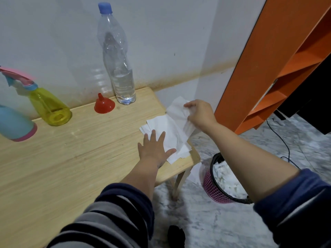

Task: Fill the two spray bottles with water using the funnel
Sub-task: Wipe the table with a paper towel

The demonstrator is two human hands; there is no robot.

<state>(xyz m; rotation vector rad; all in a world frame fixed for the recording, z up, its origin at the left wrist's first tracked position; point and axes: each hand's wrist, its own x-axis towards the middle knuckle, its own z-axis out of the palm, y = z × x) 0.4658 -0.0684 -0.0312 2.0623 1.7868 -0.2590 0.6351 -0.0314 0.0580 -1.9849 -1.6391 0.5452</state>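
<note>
Your left hand [155,149] lies flat with its fingers spread on the pile of white tissues [168,133] at the right end of the wooden counter [71,158], pressing it down and gripping nothing. Your right hand [198,113] is pinched shut on the top tissue sheet [179,108], which it lifts up off the pile past the counter's right edge.

The red funnel [104,104] sits upside down near the back of the counter, wide mouth down and spout up, just left of the tall clear water bottle [118,59]. That bottle stands upright against the wall with its blue cap [105,7] on and water only in its lower part. The yellow spray bottle [48,104] stands at the far left with its pink and blue trigger head on; some liquid shows inside. The blue spray bottle [16,124] with a pink base is beside it, cut off by the left edge of the view.

On the marble floor under your right arm stands a pink waste basket [217,190] full of white tissues. An orange shelf unit [279,59] rises at the right.
</note>
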